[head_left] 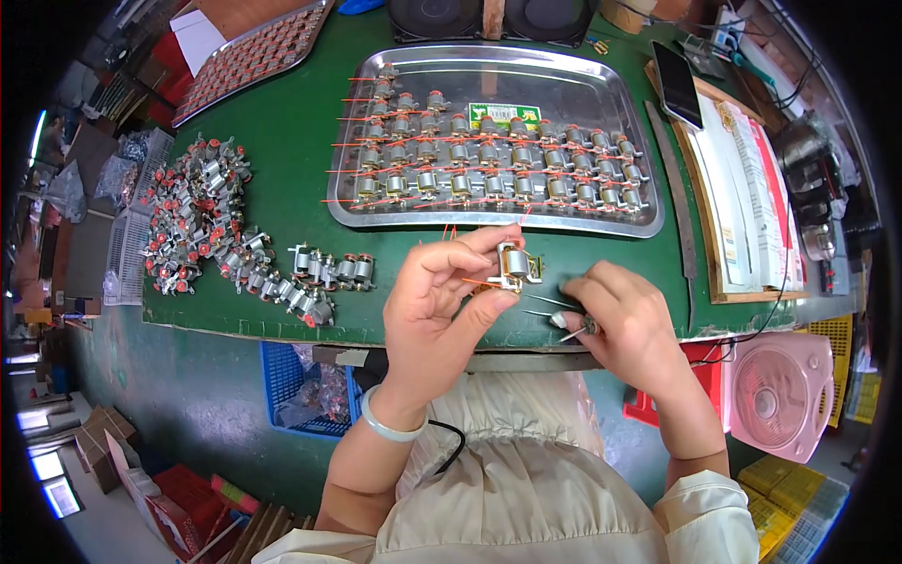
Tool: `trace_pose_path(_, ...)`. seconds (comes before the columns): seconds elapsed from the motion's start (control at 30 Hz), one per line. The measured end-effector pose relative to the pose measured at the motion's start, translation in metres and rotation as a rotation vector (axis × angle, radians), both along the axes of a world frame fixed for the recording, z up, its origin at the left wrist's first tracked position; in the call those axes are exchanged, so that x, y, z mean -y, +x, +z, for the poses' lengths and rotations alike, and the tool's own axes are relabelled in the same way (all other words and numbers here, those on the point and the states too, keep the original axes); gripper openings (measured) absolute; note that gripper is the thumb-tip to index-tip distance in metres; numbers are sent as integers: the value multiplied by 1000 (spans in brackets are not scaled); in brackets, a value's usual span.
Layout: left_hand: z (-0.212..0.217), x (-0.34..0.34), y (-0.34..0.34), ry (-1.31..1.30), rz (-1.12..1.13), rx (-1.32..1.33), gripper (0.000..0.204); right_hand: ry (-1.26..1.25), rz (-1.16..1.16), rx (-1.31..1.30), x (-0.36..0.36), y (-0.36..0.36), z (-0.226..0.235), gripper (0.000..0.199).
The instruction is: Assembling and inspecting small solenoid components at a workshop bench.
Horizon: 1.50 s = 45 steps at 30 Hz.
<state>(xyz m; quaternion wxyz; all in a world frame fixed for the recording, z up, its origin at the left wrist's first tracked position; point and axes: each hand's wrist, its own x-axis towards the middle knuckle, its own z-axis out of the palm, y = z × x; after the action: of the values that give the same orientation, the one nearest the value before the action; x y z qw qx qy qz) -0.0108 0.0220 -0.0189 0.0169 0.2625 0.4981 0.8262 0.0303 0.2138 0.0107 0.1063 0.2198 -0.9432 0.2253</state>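
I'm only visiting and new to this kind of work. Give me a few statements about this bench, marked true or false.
1. The left hand holds a small metal part. True.
2. The right hand is empty. False: the right hand holds tweezers.
3. The large metal tray bears rows of parts with red wires. True.
4. The loose pile of parts lies right of the large metal tray. False: it lies to the left.
5. A white bracelet is on the right wrist. False: it is on the left wrist.
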Motion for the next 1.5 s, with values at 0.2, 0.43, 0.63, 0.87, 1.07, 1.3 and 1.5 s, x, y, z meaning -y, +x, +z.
trace_pose_path(0.2,0,6,3,-44,24,9,30,-353,112,87,31,-18,29,30)
trace_pose_path(0.43,13,27,0,-53,406,147,39,16,91,-221,43,-117,20,18)
trace_pose_path(0.63,22,82,-12,-775,467,-220,25,220,50,-271,16,-198,-7,25)
trace_pose_path(0.87,32,108,-14,-1496,508,-418,42,274,133,-165,24,-212,-9,20)
trace_pose_path(1.07,30,113,-26,-1464,438,-494,43,427,61,-45,22,-209,6,25)
trace_pose_path(1.3,22,121,-25,-1328,449,-468,32,-171,332,317,100,-131,27,31)
trace_pose_path(1.5,17,119,-23,-1258,513,-484,32,103,297,370,137,-106,12,35)
